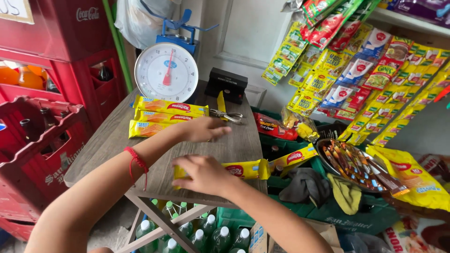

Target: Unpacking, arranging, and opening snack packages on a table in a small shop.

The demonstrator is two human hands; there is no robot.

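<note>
Far left there are red bottle crates (42, 136) stacked beside the wooden bench (117, 140), with a white dial scale (167, 71) at the far end. In front of the scale sit three yellow cracker packs (164, 115) in a loose pile. The left hand (201, 129) hovers flat and open just past them, fingers spread, holding nothing. Small pliers (227, 115) lie right beside its fingertips.

The right hand (204, 174) is clamped on one end of a joined strip of yellow cracker packs (262, 166), near the bench's close edge. The strip runs right and hangs off the bench over the green crates (328, 211). That overhang looks like the risk: if the grip slips, its weight could drag the whole strip down. The packs look glossy, thin and a bit crinkled, with red labels. Hanging sachets (356, 70) fill the far right wall.
</note>
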